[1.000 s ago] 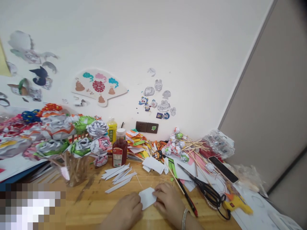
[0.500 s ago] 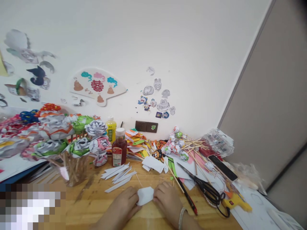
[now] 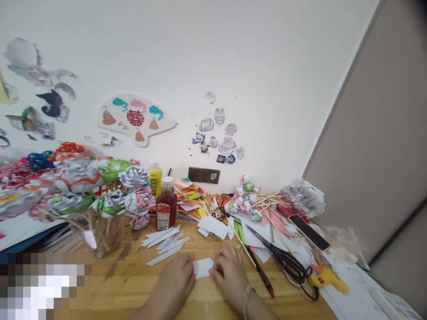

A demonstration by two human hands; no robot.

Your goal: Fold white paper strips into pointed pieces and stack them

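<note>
A small piece of white paper [image 3: 203,269] lies between my hands, just above the wooden table [image 3: 213,304]. At its left edge the fingers of my left hand [image 3: 178,275] are closed on it. My right hand [image 3: 230,271], with a bracelet at the wrist, pinches the right edge. Folded white paper strips [image 3: 165,242] lie in a loose pile beyond my left hand. Behind my right hand rests a small stack of white paper pieces [image 3: 213,226]. To the right are a black and red pen [image 3: 265,278] and black-handled scissors [image 3: 288,262].
Paper flowers on sticks stand in a clear cup [image 3: 103,242] at the left. Near the wall are a ketchup-like red bottle [image 3: 166,206] and a yellow bottle [image 3: 154,178]. A phone [image 3: 308,232] and a yellow glue gun [image 3: 328,278] lie at the right.
The white paper now shows a lower, narrower face between my fingers. My right hand has shifted slightly up and left, and my left hand has turned a little over the paper's edge.
</note>
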